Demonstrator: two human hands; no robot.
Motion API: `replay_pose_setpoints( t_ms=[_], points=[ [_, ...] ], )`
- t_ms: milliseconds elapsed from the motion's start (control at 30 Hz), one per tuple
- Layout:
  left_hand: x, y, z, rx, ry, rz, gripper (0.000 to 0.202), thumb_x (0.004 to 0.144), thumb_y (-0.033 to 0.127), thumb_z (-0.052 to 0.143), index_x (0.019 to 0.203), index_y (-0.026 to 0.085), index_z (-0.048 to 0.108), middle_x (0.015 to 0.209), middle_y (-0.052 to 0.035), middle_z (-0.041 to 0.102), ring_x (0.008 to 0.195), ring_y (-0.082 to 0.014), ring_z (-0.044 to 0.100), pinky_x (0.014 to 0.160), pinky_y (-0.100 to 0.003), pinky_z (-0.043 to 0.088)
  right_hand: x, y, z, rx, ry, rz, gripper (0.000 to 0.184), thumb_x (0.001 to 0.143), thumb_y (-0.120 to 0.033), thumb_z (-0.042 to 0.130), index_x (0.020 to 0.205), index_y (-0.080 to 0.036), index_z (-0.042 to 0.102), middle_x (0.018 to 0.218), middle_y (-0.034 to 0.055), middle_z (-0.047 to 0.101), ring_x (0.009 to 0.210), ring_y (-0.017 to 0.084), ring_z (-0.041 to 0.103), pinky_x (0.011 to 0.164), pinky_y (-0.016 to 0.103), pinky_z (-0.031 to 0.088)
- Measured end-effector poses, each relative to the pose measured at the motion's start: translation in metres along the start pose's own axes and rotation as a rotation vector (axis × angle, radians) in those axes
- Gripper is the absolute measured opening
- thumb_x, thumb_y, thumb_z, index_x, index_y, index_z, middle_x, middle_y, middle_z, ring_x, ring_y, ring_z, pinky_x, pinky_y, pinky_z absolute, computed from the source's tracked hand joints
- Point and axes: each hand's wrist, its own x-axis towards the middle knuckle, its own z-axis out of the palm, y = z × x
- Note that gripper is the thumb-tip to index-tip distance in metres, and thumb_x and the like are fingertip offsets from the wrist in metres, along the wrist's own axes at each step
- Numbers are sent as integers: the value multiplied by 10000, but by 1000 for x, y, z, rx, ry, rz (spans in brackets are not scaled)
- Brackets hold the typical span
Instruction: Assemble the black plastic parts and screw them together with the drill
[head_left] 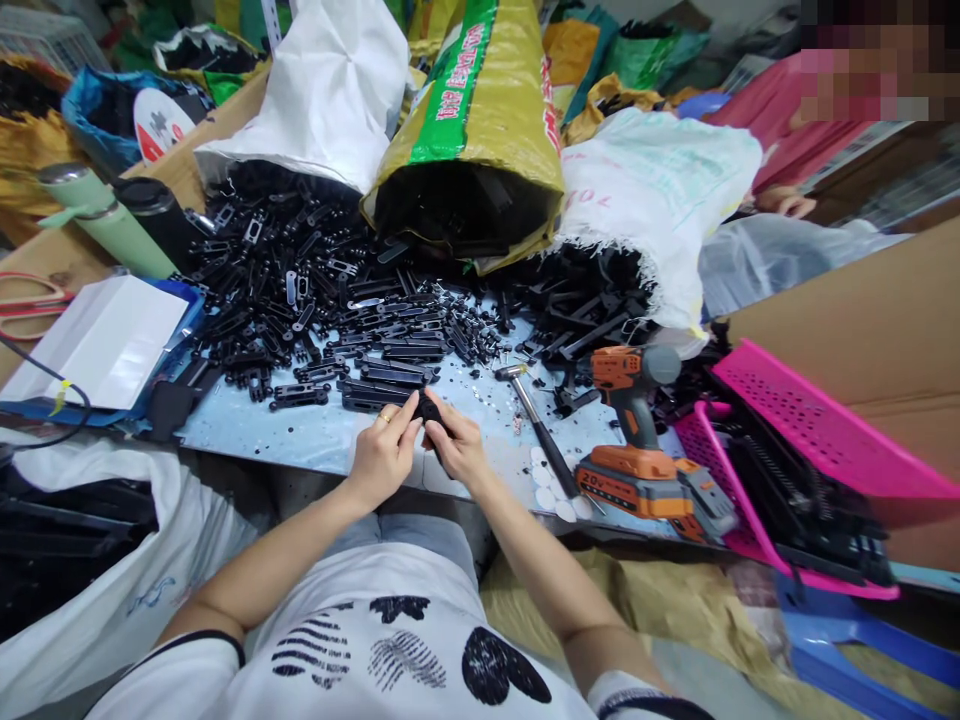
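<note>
Both hands meet over the table's front edge around a small black plastic part [429, 410]. My left hand [384, 455] pinches its upper left end, and a ring shows on one finger. My right hand [457, 445] grips the part from the right, thumb on top. Fingers cover most of the part, so its exact kind is hidden. Just beyond my hands lie several long black plastic pieces [394, 372] side by side. A heap of similar black pieces [300, 270] spreads behind them. Small screws or pins [472, 325] are scattered to the right of that heap.
Right of my hands lie a hammer [541, 425] and an orange cordless drill [634, 440]. A pink basket [750, 500] holds black parts. Behind, a yellow sack [517, 110] and white sacks [322, 80] open onto the table. A person's hand [784, 202] shows at far right.
</note>
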Motion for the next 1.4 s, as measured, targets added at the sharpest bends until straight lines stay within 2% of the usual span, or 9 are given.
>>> replay_pose_setpoints(
  t_ms=[100,300,567,833,933,1000,1167,1267,1400],
  points=[
    [0,4,10,-69,160,11,370,950,223,374,1295,166,496,978,-104,632,862,-157,613,776,-274,508,-6,-7,19,22,150,48,485,949,-440,346,1371,-222,444,937,80,653,640,136,610,631,272,534],
    [4,-1,13,-122,250,51,353,950,215,374,1266,159,522,1025,-118,649,898,-163,606,784,-297,514,-4,-18,20,-4,176,14,477,941,-395,392,1384,-220,425,968,88,651,675,144,601,674,285,528],
    [20,-13,-5,-194,33,229,337,938,223,412,1243,167,543,990,-97,658,883,-153,617,773,-276,519,-7,-12,19,7,249,-51,506,932,-342,434,1418,-221,361,849,43,599,616,115,549,626,277,510],
    [4,-34,2,-231,-25,-47,306,938,291,405,1173,181,567,1005,-89,647,862,-165,627,777,-297,515,-1,8,22,8,-84,-26,523,946,-396,388,1433,-219,321,922,51,600,691,115,571,679,266,497],
    [-18,-36,12,-226,15,-360,368,956,335,339,1276,188,446,968,-73,626,653,-124,623,610,-267,525,26,29,11,-155,-289,-11,463,944,-423,377,1373,-254,421,1070,64,612,847,147,589,771,283,475],
    [-31,-37,13,-113,11,-453,424,953,329,341,1348,177,343,1003,-94,611,675,-141,631,602,-287,527,62,53,-8,-353,-271,90,404,944,-415,378,1287,-253,518,1131,67,608,988,171,553,852,297,431],
    [-30,-36,6,394,-217,-45,450,874,202,485,1320,187,432,1302,-153,485,1235,-312,423,976,-497,376,157,124,-78,-790,168,596,399,951,-259,383,1229,14,470,1220,289,501,1141,241,404,900,404,305],
    [-12,-35,9,475,-497,221,354,883,118,441,1215,202,533,1191,-111,573,1150,-267,487,959,-484,361,185,149,-104,-771,170,704,335,928,-153,410,1143,100,453,1119,347,529,1013,186,471,847,375,301],
    [10,-38,15,541,-682,256,267,903,173,453,1140,194,573,1022,-100,607,931,-220,557,800,-384,414,183,155,-114,-711,146,759,367,911,-250,437,1033,90,503,1021,293,587,824,117,516,750,290,314]
  ],
)
